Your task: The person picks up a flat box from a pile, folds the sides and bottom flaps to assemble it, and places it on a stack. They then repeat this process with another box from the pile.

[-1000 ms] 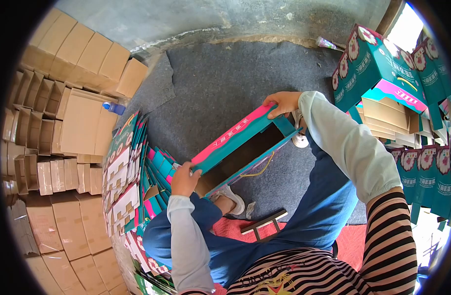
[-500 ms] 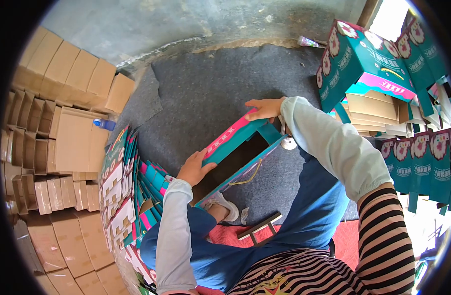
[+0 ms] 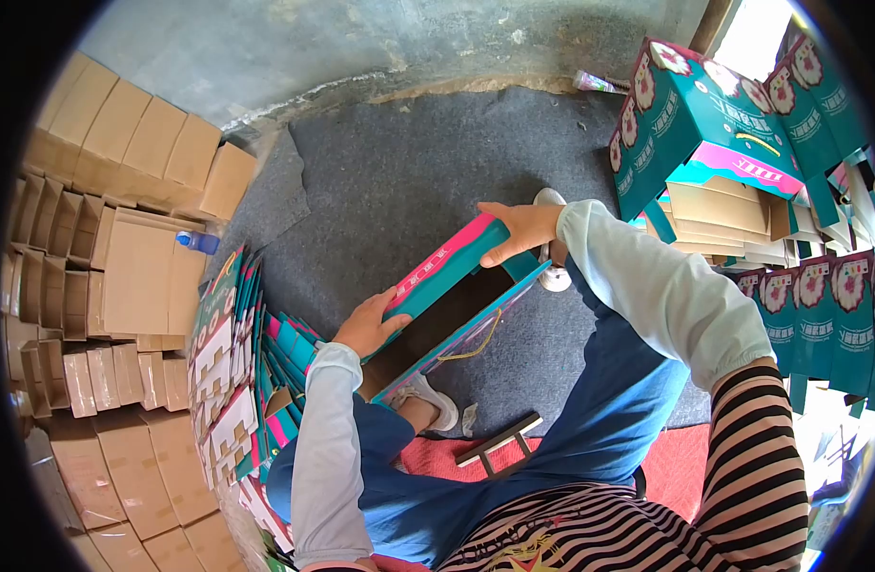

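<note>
A teal and pink printed box (image 3: 437, 276) with an open, dark interior is held slanting between my knees. My left hand (image 3: 366, 326) grips its near left end, thumb over the top edge and fingers on the pink strip. At the far right end my right hand (image 3: 521, 230) grips the box corner, thumb on the teal flap. A yellow cord handle (image 3: 478, 345) hangs on the side facing me.
Flattened printed cartons (image 3: 230, 367) lean at the left beside stacked brown boxes (image 3: 137, 276) and a blue bottle (image 3: 199, 241). Finished-looking printed boxes (image 3: 733, 124) stand at the right. A small dark frame (image 3: 499, 446) lies on red cloth (image 3: 428, 458).
My right hand has shifted its grip, with the thumb now further down on the flap. My left hand and the box's near end have moved slightly left.
</note>
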Available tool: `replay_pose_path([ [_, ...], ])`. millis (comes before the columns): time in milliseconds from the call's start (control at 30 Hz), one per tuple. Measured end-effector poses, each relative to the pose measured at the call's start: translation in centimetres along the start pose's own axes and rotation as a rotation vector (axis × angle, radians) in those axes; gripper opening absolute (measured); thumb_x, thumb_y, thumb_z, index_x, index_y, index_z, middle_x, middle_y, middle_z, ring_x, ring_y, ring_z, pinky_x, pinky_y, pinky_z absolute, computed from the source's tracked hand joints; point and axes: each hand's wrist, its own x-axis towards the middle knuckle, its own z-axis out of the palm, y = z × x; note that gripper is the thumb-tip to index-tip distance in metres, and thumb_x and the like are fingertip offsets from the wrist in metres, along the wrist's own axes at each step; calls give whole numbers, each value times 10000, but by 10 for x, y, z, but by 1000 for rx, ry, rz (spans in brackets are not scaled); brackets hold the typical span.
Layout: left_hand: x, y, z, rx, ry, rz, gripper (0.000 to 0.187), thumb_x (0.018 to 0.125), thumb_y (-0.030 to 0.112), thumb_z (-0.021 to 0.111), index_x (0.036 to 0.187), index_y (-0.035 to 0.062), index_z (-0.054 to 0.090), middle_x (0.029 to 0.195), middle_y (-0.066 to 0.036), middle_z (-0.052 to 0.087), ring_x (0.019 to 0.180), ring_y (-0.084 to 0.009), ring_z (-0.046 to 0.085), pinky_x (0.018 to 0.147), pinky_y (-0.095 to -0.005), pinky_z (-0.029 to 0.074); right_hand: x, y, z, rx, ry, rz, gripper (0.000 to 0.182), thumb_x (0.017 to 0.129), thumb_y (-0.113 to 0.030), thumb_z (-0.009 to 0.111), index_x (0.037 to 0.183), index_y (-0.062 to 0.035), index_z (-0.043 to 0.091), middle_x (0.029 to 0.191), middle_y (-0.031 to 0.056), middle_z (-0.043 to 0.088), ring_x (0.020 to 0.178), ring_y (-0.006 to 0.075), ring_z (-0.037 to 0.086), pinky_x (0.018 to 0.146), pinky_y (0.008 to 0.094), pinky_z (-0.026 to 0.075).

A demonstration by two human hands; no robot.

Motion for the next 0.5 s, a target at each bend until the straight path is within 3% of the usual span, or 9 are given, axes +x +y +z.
replay_pose_path([
  [233, 0, -3, -1, -36, 2, 7, 708, 872, 421, 592, 1388, 4, 343, 1359, -237, 425, 1269, -348, 406, 1063, -381, 307, 7, 12, -11, 14, -88, 32, 814, 694, -150, 557, 1437, -55, 238, 1228, 215, 530, 1140, 302, 524, 961, 366, 404],
  [267, 1, -4, -1, -42, 4, 6, 719, 864, 422, 606, 1387, 4, 343, 1353, -241, 428, 1263, -349, 412, 1060, -382, 311, 2, 16, -14, -34, -91, -88, 724, 704, -136, 531, 1395, -45, 334, 1185, 189, 551, 1094, 293, 543, 933, 363, 421],
  [367, 3, 1, 4, 62, 48, -22, 822, 801, 455, 669, 1393, 2, 324, 1322, -256, 448, 1228, -360, 446, 1037, -394, 344, -2, 34, -22, -11, -93, -60, 673, 712, -116, 514, 1368, -44, 384, 1176, 168, 558, 1052, 282, 556, 912, 355, 431],
  [500, 7, 20, 8, 270, 81, -137, 981, 693, 552, 720, 1400, 13, 306, 1255, -220, 502, 1149, -353, 509, 942, -431, 438, -7, 25, -15, -527, 188, -130, 477, 742, -133, 593, 1213, -76, 540, 1075, 124, 578, 1023, 291, 558, 847, 379, 449],
])
